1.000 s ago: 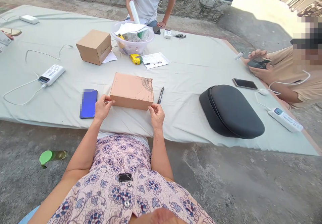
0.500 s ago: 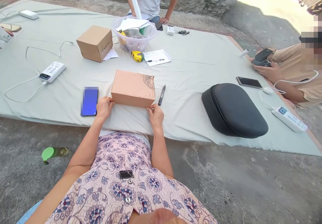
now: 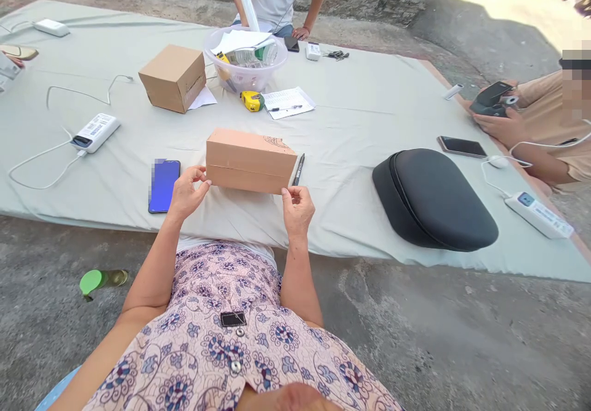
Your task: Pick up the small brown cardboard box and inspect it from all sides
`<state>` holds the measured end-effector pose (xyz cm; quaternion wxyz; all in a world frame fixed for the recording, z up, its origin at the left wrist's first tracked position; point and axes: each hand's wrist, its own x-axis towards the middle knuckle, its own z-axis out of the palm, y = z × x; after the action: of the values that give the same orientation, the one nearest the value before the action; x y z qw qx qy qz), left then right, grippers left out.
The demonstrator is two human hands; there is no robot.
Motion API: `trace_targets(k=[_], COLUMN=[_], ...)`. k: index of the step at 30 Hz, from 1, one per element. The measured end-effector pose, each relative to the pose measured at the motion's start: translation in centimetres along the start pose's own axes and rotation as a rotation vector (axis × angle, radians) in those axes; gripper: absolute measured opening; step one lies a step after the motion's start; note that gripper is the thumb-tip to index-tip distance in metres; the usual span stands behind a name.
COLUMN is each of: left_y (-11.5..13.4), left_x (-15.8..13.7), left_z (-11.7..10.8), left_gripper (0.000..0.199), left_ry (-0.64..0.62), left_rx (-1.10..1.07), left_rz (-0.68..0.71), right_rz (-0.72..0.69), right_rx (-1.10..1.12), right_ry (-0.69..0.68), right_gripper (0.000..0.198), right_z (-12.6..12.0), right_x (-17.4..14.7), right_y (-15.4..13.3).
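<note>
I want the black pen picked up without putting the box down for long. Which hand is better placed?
Probably the right hand: the pen lies just beyond it, beside the box. The left hand is across the box.

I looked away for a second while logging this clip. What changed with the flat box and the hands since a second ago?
The flat cardboard box has been tipped up at its near edge, so its front side now faces the camera. The left hand and right hand keep hold of its near corners. The black pen, blue phone and black case stayed put.

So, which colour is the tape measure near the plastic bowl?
Yellow; the tape measure shows best in the head view, the only one.
</note>
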<state>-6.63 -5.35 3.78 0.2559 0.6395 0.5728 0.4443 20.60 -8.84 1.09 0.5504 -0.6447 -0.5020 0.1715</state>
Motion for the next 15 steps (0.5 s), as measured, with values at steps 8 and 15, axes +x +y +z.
trace_targets(k=[8,15], left_y=[3.0,3.2], left_x=[-0.7,-1.2], left_z=[0.5,2.5], left_gripper=[0.032,0.040], left_ry=[0.092,0.195], left_rx=[-0.054,0.013], left_rz=[0.019,-0.021], right_rz=[-0.115,-0.028], right_rx=[0.099,0.138], right_ry=[0.146,0.174], right_gripper=[0.036,0.037], right_z=[-0.5,0.6], right_x=[-0.4,-0.5], right_y=[-2.0,-2.3])
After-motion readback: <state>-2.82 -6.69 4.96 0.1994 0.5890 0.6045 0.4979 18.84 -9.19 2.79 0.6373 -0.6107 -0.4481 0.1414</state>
